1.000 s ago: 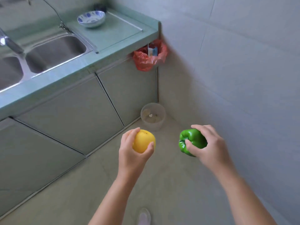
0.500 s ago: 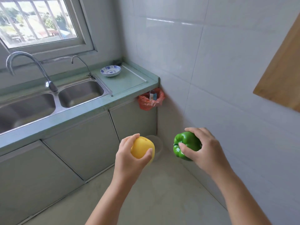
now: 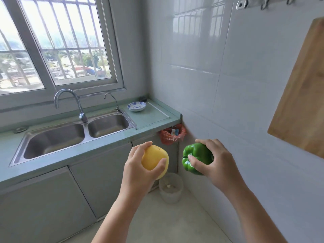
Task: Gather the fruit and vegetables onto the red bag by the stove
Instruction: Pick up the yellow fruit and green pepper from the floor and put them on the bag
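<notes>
My left hand (image 3: 138, 171) grips a round yellow fruit (image 3: 154, 158) in mid-air, in front of the cabinet doors. Beside it, my right hand (image 3: 215, 163) holds a glossy green bell pepper (image 3: 196, 157), fingers wrapped over its top and side. Both are held at about the same height, a short gap apart. A red plastic bag (image 3: 172, 135) hangs at the right end of the counter, just above and behind the two items. No stove is in view.
A green counter (image 3: 154, 116) carries a double steel sink (image 3: 77, 135), two taps and a blue-and-white bowl (image 3: 136, 106). A small translucent bin (image 3: 171, 187) stands on the floor in the corner. A wooden cutting board (image 3: 303, 95) hangs on the tiled right wall.
The view has tilted upward from the floor to the window and counter. Both hands keep their hold on the fruit and pepper and sit slightly higher against the cabinets.
</notes>
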Tool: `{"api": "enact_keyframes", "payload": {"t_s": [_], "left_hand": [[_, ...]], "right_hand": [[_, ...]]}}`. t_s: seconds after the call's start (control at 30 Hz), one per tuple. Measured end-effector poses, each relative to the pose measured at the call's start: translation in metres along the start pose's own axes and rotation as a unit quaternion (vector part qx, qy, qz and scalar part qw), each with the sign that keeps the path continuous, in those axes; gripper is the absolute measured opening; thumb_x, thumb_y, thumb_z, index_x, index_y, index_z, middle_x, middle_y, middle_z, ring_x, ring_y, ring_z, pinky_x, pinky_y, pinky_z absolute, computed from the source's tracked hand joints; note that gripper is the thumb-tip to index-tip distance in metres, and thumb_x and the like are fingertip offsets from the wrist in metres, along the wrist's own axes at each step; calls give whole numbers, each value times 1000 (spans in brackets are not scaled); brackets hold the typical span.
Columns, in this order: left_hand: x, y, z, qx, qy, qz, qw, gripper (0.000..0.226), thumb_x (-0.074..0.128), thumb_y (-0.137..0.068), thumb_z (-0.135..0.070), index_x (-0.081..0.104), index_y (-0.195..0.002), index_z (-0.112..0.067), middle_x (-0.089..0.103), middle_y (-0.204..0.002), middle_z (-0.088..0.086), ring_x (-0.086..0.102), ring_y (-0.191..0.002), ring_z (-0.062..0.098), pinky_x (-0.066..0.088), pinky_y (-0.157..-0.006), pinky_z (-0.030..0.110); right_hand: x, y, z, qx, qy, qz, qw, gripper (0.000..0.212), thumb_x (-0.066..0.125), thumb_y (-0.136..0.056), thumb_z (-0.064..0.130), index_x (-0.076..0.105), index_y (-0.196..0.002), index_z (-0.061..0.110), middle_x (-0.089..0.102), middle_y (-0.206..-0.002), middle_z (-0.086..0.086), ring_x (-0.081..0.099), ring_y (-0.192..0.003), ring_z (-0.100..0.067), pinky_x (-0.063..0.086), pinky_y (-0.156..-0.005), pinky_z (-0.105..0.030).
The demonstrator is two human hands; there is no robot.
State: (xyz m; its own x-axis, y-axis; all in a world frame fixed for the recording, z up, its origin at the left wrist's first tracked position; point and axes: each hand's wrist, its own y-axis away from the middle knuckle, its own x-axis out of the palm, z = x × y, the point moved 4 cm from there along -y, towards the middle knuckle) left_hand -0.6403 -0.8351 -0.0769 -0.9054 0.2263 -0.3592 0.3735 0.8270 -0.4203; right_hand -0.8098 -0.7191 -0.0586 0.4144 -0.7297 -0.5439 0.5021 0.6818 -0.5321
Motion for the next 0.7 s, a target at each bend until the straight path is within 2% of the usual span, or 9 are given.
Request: {"api": "enact_keyframes", "payload": {"t_s": [0.1, 0.3, 0.47, 0.63, 0.7], "left_hand": [[-11, 0, -7, 6, 1, -12, 1000, 53, 67, -61, -44, 54, -111, -37, 49, -106, -24, 46, -97, -13, 38, -74, 10], [-23, 1, -3, -7, 7, -43, 999, 52, 66, -60, -45, 54, -109, -40, 50, -106, -23, 48, -98, -7, 38, -72, 10], [-31, -7, 14, -22, 3, -52, 998, 51, 66, -60, -46, 54, -109, -40, 51, -108, -23, 47, -100, -8, 37, -73, 9], [-50, -30, 46, -46, 1, -73, 996, 50, 66, -61, -46, 53, -109, -41, 51, -108, -23, 48, -101, -5, 41, -77, 17], [-59, -42, 61, -58, 4, -82, 995, 49, 66, -61, -46, 52, -108, -42, 50, -107, -24, 48, -101, -6, 42, -78, 19]], "right_hand": [[-1, -4, 12, -14, -15, 1, 1000, 46, 64, -66, 44, 60, -107, 26, 50, -92, 16, 53, -91, -14, 42, -74, -18], [9, -10, 23, -32, -41, 10, 999, 46, 64, -65, 45, 60, -107, 25, 55, -97, 11, 53, -92, -5, 39, -74, -8], [33, -24, 26, -36, -55, 27, 998, 48, 64, -66, 46, 60, -109, 25, 54, -98, 10, 52, -93, -4, 42, -76, -15], [77, -48, 31, -41, -69, 57, 995, 48, 64, -66, 47, 59, -109, 27, 54, -99, 12, 50, -96, -4, 38, -78, -11], [98, -59, 34, -42, -71, 63, 995, 49, 63, -66, 49, 59, -109, 27, 54, -99, 14, 50, -95, -2, 35, -75, -5]]}}
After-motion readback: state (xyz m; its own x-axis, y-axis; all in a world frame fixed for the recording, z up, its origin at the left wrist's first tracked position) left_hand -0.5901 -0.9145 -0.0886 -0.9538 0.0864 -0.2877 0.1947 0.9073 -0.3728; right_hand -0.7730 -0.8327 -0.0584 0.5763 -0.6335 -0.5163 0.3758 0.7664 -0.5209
